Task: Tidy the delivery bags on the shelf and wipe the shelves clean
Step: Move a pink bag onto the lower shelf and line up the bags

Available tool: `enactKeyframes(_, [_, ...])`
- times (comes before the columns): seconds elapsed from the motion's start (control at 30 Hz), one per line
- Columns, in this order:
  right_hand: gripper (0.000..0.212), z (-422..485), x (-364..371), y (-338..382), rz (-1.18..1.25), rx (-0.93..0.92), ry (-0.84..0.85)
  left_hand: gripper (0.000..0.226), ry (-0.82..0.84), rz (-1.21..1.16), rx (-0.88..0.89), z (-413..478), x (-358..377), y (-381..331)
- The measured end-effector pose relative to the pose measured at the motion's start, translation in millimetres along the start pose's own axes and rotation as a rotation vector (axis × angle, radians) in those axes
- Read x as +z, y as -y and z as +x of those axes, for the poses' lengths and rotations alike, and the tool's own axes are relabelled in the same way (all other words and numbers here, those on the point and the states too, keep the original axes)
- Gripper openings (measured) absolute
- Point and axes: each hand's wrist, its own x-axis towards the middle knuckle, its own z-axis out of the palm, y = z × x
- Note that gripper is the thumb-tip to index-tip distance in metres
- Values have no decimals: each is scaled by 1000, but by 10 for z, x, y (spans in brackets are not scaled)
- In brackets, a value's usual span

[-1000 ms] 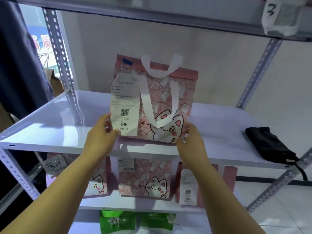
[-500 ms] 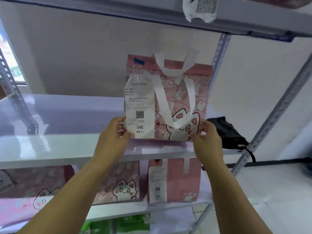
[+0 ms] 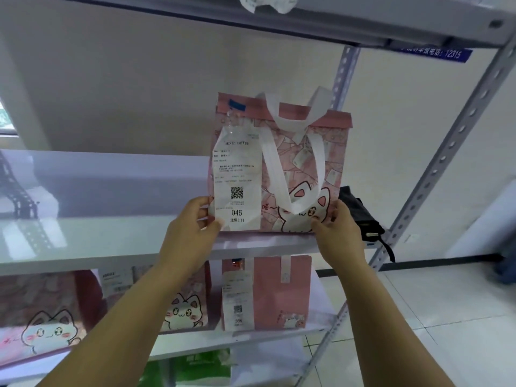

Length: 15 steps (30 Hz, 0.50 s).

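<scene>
head view: pink bag [image 3: 303, 163] between left hand [image 3: 190, 233], right hand [image 3: 339, 237]

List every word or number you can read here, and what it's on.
"luckin coffee": receipt on the pink bag.
"046": same receipt, lower down.
"12315": blue sign by the top shelf; rest blurred.
Receipt's fine print and lower bags' labels: too blurred.

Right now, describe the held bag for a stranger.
On the metal rack, find the white shelf above the other pink bags. Toward its right a cat-print bag stands, left hand and right hand holding its lower corners. It is that shelf's only bag; receipt 046.
</scene>
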Motion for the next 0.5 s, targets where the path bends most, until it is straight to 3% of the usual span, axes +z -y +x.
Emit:
enactKeyframes(0.17, [39,-75,0,20,12,-15,-44,46,-33,26,-4,-107,-59,-25])
enactKeyframes(0.33, [39,-370,65,179,64,-92,-147,36,-75,91,36,-245,-296,10])
enactKeyframes(0.5, [18,-828,299,435,136,-196,-68,19,-88,63,37,-539,-711,146])
